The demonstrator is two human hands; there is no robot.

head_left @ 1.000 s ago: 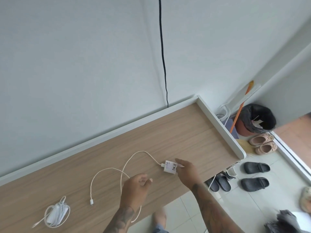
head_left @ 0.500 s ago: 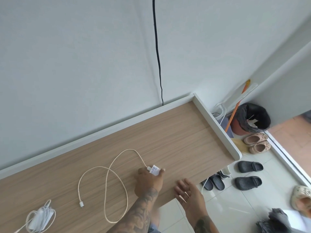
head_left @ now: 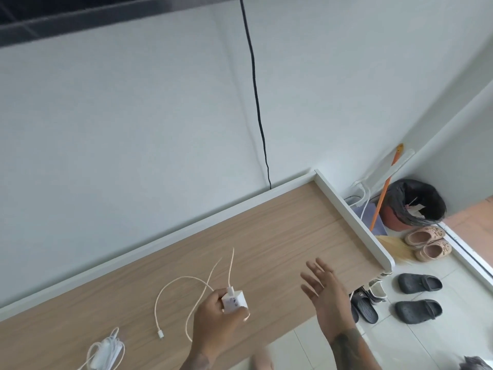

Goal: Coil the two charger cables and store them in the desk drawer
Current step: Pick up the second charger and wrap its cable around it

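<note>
My left hand (head_left: 213, 320) grips a white charger plug (head_left: 234, 300) and holds it lifted above the wooden desk (head_left: 288, 236). Its pale cable (head_left: 184, 280) rises from the plug, loops over the desk and ends in a small connector (head_left: 160, 335) lying on the wood. My right hand (head_left: 324, 292) hovers to the right of the plug, fingers spread, holding nothing. A second white charger with its cable coiled (head_left: 105, 352) lies at the desk's near left. No drawer is in view.
A white raised rim (head_left: 352, 217) runs along the desk's back and right end. A black cable (head_left: 257, 102) hangs down the wall. On the floor to the right stand a bin with a black bag (head_left: 412, 202), an orange-handled broom (head_left: 384, 188) and several sandals (head_left: 418, 283).
My left hand has lifted the plug off the desk, pulling the cable up with it. My right hand has risen from below the desk edge and spread open beside the plug.
</note>
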